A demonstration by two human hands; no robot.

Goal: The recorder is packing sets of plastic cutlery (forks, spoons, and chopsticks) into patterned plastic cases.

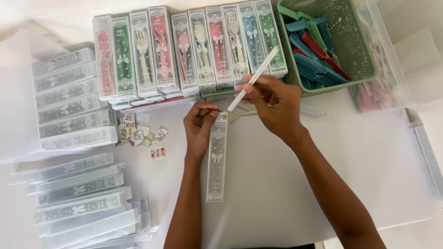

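1. Presently, your left hand [199, 123] pinches the top end of a clear, lace-printed sleeve box [217, 159] that lies flat on the white table [277, 184], running lengthwise toward you.
2. Your right hand [276, 105] is closed around a white utensil handle [254, 78], which it holds tilted above the sleeve's open end, with the far tip pointing toward the green basket [355, 50].
3. A pale fork [240, 115] lies on the table just beyond the sleeve's top, partly under your right hand.
4. Filled boxes of coloured cutlery [189, 50] stand in a row along the far edge.
5. Empty sleeves [74, 99] are stacked at your left, and small printed tags [138, 133] lie scattered beside them.
6. Blue and red combs [316, 50] fill the basket.
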